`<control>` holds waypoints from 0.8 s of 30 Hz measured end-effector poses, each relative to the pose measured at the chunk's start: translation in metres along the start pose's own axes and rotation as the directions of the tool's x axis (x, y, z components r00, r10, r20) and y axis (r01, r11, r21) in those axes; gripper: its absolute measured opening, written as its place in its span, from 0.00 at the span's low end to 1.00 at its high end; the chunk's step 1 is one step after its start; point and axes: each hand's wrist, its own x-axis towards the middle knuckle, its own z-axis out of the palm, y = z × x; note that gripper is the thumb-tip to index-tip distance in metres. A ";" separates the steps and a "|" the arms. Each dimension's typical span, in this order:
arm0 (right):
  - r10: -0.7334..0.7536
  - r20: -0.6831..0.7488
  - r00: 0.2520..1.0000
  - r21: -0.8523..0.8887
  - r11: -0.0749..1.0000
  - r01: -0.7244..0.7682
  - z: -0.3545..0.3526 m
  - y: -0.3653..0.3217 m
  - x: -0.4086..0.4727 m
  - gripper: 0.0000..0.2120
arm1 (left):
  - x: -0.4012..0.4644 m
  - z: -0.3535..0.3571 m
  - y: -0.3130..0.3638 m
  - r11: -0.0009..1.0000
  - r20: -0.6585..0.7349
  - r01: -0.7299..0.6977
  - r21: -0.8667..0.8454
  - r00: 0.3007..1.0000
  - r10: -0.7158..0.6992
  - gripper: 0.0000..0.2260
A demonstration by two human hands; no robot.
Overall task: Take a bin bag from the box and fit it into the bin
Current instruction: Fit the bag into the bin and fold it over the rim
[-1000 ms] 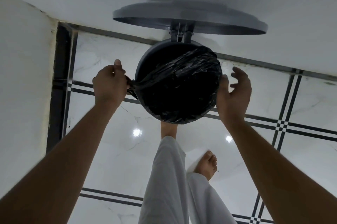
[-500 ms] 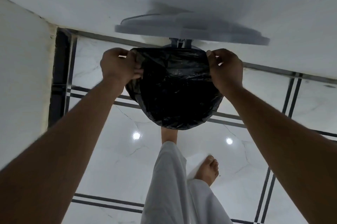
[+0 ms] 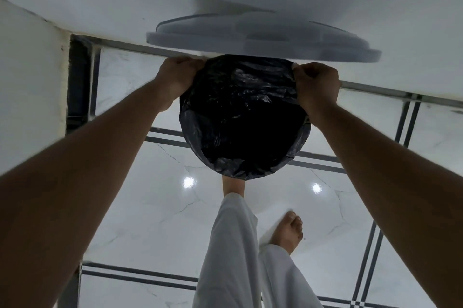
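A black bin bag [image 3: 243, 117] lines the round bin in the middle of the head view and folds over its near rim. The bin's grey lid [image 3: 263, 39] stands raised behind it, against the white wall. My left hand [image 3: 179, 74] grips the bag's edge at the far left of the rim. My right hand [image 3: 317, 82] pinches the bag's edge at the far right. The bin's own body is hidden under the bag. No box of bags is in view.
The bin stands on a glossy white marble floor [image 3: 140, 207] with dark inlay lines, close to the back wall. A white wall [image 3: 27, 82] rises at the left. My bare feet [image 3: 288, 232] and white trouser legs are just in front of the bin.
Both hands have moved from the bin's sides to its far rim, pulling the bag's edge back toward the lid hinge. The bag now covers more of the rim.
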 end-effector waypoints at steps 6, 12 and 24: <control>0.433 0.581 0.689 0.105 0.800 -0.591 0.000 -0.012 0.027 0.06 | 0.004 0.013 0.007 0.984 0.137 0.164 0.068 0.976 -0.172 0.10; 0.294 0.220 0.930 0.293 0.889 -0.351 -0.013 0.005 0.022 0.08 | 0.003 0.007 0.010 0.984 -0.133 0.143 -0.110 0.979 -0.157 0.12; 0.034 0.231 0.972 0.189 0.979 -0.080 -0.009 0.022 -0.027 0.20 | -0.037 0.018 0.000 1.000 -0.076 -0.022 -0.017 0.997 0.021 0.20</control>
